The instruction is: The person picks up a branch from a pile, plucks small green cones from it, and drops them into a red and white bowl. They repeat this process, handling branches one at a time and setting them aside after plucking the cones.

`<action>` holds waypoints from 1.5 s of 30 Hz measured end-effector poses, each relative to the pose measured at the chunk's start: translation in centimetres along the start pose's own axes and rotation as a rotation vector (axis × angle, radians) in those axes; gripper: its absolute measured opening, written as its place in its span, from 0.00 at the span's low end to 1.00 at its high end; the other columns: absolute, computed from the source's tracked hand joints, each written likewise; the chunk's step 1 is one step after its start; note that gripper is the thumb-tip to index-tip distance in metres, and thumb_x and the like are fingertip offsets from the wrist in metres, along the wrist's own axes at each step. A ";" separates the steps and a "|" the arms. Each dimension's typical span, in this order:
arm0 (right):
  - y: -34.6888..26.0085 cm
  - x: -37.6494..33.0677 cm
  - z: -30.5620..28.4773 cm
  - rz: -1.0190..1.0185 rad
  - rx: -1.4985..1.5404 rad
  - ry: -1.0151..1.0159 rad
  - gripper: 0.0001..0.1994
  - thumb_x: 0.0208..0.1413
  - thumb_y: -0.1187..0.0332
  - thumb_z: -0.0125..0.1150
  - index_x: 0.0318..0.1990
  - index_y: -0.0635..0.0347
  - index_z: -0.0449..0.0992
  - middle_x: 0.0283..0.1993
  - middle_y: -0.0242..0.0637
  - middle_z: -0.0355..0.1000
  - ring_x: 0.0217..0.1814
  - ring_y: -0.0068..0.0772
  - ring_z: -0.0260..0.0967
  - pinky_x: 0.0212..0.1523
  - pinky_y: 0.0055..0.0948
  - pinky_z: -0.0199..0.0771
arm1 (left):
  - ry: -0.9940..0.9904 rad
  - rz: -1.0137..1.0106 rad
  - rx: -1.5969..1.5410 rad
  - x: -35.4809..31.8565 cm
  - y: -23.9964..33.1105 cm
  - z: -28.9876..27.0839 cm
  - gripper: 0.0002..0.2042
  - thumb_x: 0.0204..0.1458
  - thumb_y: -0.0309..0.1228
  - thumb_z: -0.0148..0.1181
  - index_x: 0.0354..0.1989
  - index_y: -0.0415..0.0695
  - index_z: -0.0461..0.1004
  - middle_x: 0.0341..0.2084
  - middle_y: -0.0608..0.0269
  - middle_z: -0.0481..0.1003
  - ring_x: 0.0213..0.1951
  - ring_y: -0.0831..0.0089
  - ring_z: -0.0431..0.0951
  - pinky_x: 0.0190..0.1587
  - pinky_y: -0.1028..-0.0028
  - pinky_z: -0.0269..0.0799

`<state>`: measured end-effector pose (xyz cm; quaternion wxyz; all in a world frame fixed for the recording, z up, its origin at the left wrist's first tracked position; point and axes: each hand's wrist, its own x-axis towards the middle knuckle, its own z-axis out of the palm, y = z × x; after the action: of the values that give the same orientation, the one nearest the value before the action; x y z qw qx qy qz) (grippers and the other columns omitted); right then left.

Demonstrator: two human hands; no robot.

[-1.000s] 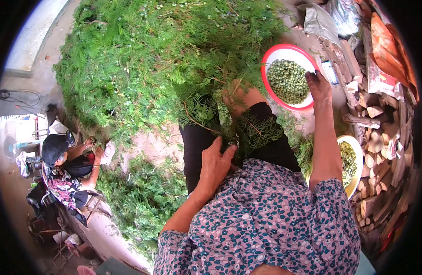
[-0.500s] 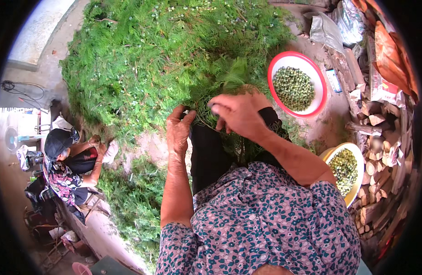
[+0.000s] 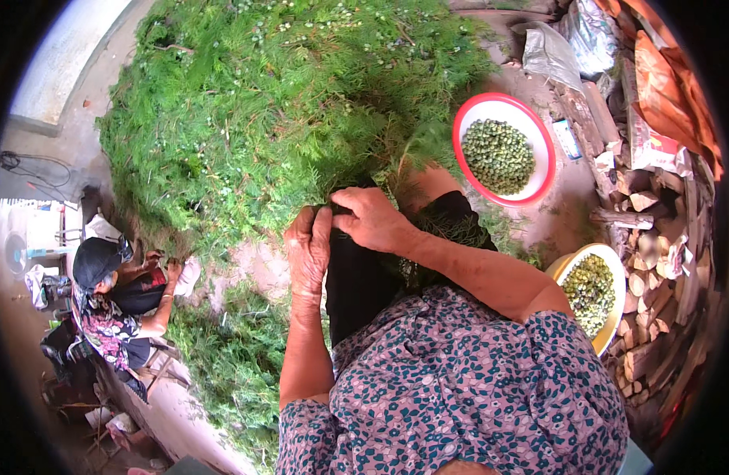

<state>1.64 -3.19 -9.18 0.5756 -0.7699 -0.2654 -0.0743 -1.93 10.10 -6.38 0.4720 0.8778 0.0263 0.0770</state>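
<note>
Head view, looking down past a patterned blouse: both hands meet at the near edge of a big heap of feathery green branches (image 3: 285,111) that fills the upper middle of the picture. The left hand (image 3: 309,253) lies with its fingers curled down along the person's dark lap cloth (image 3: 356,277), and the right hand (image 3: 372,222) crosses over just beside it, fingertips pinched together at a sprig (image 3: 408,154) where the heap's edge reaches the knees. The right hand's grip looks narrow, closed on the sprig's base, though the stem itself is mostly hidden; whether the left hand actually holds anything I cannot tell, since its fingers are turned under. A red-rimmed bowl (image 3: 539,127) of small round green fruits sits on the ground to the right of the heap, within easy arm's reach, and a yellow bowl (image 3: 614,261) with more of the same stands nearer, by the right elbow; both seem placed so picked pieces can be dropped in without shifting. Split firewood (image 3: 649,237) is stacked along the right edge. At the left, another person (image 3: 111,301) sits low by the heap.
</note>
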 end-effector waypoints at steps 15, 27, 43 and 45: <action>0.1 -0.8 0.1 0.059 -0.032 0.024 0.05 0.39 0.73 0.57 0.20 0.65 0.68 0.23 0.48 0.65 0.29 0.51 0.65 0.30 0.41 0.64 | 0.018 0.194 0.252 -1.0 2.6 -0.4 0.10 0.47 0.29 0.50 0.18 0.38 0.67 0.12 0.51 0.64 0.13 0.64 0.63 0.19 0.67 0.58; -3.0 -1.2 -4.5 0.343 0.270 -0.059 0.18 0.45 0.75 0.56 0.46 0.63 0.68 0.29 0.40 0.70 0.25 0.28 0.70 0.28 0.24 0.70 | -0.009 -0.303 -0.456 -2.2 4.3 -0.3 0.10 0.48 0.33 0.59 0.27 0.38 0.71 0.16 0.70 0.69 0.15 0.85 0.63 0.18 0.84 0.58; 7.3 -5.9 -19.5 0.574 1.331 0.786 0.09 0.56 0.69 0.47 0.38 0.67 0.67 0.30 0.41 0.68 0.29 0.33 0.66 0.28 0.27 0.69 | -0.412 -0.203 -0.144 -7.5 4.1 4.7 0.12 0.48 0.25 0.54 0.40 0.32 0.68 0.33 0.52 0.74 0.37 0.71 0.74 0.39 0.74 0.68; 10.3 -7.4 -20.8 0.558 1.365 0.921 0.10 0.56 0.67 0.47 0.38 0.66 0.65 0.30 0.42 0.67 0.30 0.35 0.65 0.28 0.29 0.69 | -0.390 -0.304 -0.273 -8.4 3.7 5.0 0.14 0.48 0.25 0.54 0.44 0.32 0.66 0.37 0.51 0.72 0.40 0.69 0.73 0.42 0.73 0.67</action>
<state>4.43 -26.84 -14.18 0.9588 -0.1867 0.2059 -0.0592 -9.54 2.98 -6.94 0.5883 0.7903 0.0557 -0.1619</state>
